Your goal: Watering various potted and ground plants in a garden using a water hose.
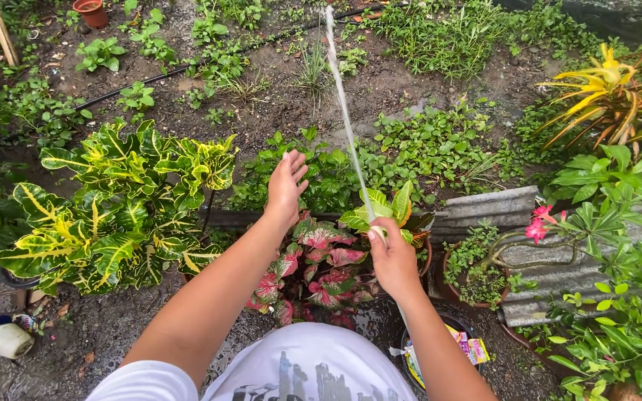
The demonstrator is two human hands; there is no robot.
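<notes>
Wet garden soil lies beyond a row of potted plants. Right hand is closed around a hose (mostly hidden by the fist), with a thin water jet arcing away over the bed. Left hand hangs open and empty, fingers spread, above a red-leaved plant, beside a yellow-green croton.

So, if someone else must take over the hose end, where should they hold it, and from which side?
Probably just below the right hand, on the hose that runs down beside the forearm, coming in from the right. The tip is covered by the thumb shaping the water jet, and the open left hand and potted plants crowd the left side.
</notes>
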